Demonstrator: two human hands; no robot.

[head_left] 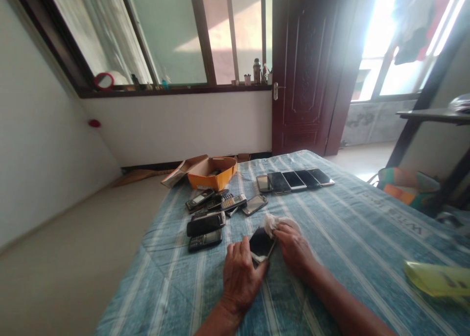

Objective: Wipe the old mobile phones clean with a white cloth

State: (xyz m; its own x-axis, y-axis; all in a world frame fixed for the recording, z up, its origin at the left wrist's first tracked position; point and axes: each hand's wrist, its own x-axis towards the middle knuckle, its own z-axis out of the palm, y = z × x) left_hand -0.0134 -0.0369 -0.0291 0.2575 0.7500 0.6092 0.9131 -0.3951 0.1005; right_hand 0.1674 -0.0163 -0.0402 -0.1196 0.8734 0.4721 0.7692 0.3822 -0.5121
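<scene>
My left hand (240,272) rests on the blue striped cloth (352,238) and grips the near end of a dark-screened smartphone (260,243). My right hand (293,248) is closed on a white tissue (272,222) that it presses against the phone's far right edge. Both hands meet over the phone near the middle of the cloth.
A row of several smartphones (293,180) lies at the far side. Several old keypad phones (211,211) lie to the left, beside an open orange cardboard box (213,173). A yellow-green object (436,279) lies at the right. A dark wooden door (308,66) stands beyond.
</scene>
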